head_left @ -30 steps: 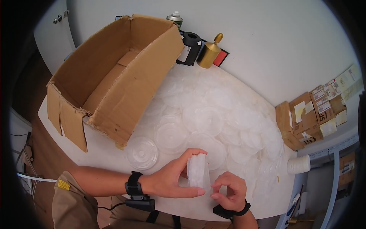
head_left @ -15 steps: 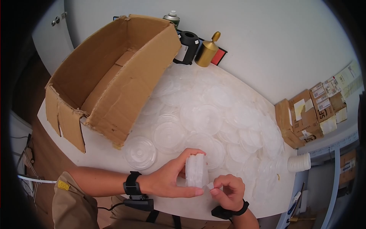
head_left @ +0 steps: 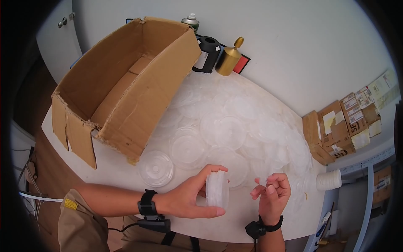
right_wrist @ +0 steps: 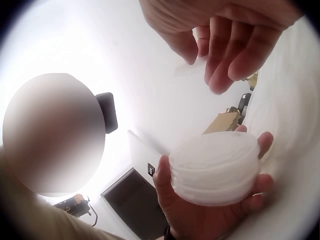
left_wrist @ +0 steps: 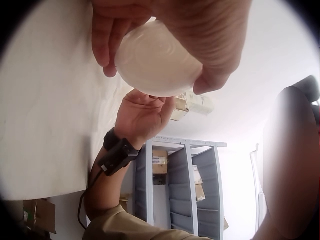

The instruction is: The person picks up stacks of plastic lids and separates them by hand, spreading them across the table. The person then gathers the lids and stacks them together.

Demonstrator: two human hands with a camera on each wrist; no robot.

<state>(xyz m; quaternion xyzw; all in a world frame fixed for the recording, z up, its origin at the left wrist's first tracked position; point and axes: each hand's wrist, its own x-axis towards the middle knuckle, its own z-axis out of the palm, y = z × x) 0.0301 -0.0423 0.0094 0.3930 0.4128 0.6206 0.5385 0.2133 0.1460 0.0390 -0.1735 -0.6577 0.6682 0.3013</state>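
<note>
My left hand (head_left: 184,199) grips a short stack of translucent round plastic lids (head_left: 217,190) on edge, thumb below and fingers above. In the right wrist view, the several layered rims of the lids (right_wrist: 217,167) show between its fingers. Off to the right of the stack, apart from it, is my right hand (head_left: 275,194). Its thumb and fingers pinch a small, thin, see-through scrap of film (right_wrist: 187,69), faint and blurred. Many loose lids (head_left: 228,130) lie spread over the table beyond both hands, and one more clear lid (head_left: 156,169) rests left of them.
A large open cardboard box (head_left: 159,101) stands on the table (head_left: 113,172) at the left. Behind are a spray can (head_left: 191,21), a black holder (head_left: 206,54) and a gold canister (head_left: 228,61). A white stack (head_left: 328,180) lies at the right edge, near cardboard boxes (head_left: 336,130).
My right hand has moved from close beside the stack up and to the right, pinching the small scrap of film. The left hand keeps its grip on the lids in nearly the same place.
</note>
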